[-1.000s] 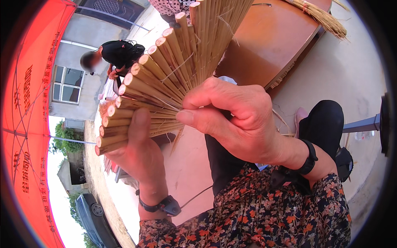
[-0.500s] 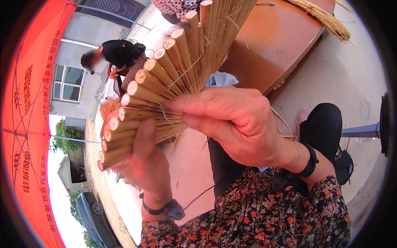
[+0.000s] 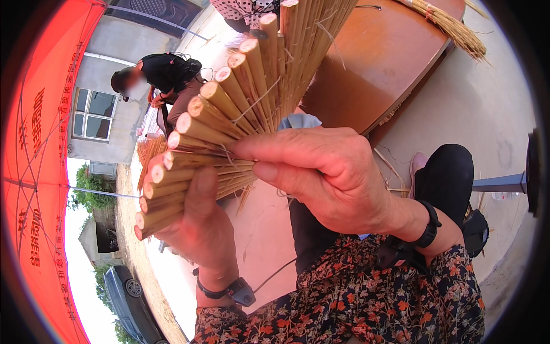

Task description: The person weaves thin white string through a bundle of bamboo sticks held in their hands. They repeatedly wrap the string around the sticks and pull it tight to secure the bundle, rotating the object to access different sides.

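And here, raised between both hands, the fan of stalks (image 3: pixel 220 106) looks light, stiff yet splittable, best held near its thick cut ends, where the left hand (image 3: pixel 209 229) grips, the right hand (image 3: pixel 335 175) pinching further in.

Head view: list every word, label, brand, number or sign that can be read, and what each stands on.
Red canopy: large dark characters in two groups, running sideways; wording not copied here.
Red canopy, beside those: rows of smaller characters, too small to read surely.
Stalks in the hands: no lettering visible.
Left wrist device: any marking too small to read.
Car: no lettering readable.
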`<state>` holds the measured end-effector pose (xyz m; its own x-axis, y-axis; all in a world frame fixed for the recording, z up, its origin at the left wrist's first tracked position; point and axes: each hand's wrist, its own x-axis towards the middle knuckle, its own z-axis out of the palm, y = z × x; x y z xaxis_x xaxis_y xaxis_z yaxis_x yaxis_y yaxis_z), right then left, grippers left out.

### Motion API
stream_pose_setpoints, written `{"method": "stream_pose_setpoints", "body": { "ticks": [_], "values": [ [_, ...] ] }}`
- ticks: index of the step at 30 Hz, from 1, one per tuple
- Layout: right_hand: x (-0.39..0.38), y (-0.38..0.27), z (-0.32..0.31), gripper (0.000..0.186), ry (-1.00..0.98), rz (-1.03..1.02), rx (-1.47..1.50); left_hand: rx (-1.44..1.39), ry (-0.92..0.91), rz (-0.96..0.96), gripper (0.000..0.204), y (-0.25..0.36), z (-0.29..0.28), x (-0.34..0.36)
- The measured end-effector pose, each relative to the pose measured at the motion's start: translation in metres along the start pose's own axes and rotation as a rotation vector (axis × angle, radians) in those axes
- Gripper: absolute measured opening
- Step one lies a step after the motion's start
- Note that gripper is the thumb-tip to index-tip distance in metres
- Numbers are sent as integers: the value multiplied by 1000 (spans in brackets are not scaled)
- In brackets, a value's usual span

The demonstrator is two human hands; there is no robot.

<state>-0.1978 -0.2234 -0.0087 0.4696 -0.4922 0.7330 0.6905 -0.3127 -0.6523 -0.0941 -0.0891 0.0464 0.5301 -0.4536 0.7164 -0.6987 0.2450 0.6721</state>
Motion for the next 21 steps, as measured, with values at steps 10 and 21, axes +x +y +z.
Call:
{"method": "stream_pose_setpoints", "body": {
  "ticks": [10,21],
  "values": [
    [0,2,-2,25,15,-51,-1,-41,30,11,33,4,13,1],
    [-3,6,-1,26,-25,66,186,-28,-30,24,34,4,8,2]
  ]
}}
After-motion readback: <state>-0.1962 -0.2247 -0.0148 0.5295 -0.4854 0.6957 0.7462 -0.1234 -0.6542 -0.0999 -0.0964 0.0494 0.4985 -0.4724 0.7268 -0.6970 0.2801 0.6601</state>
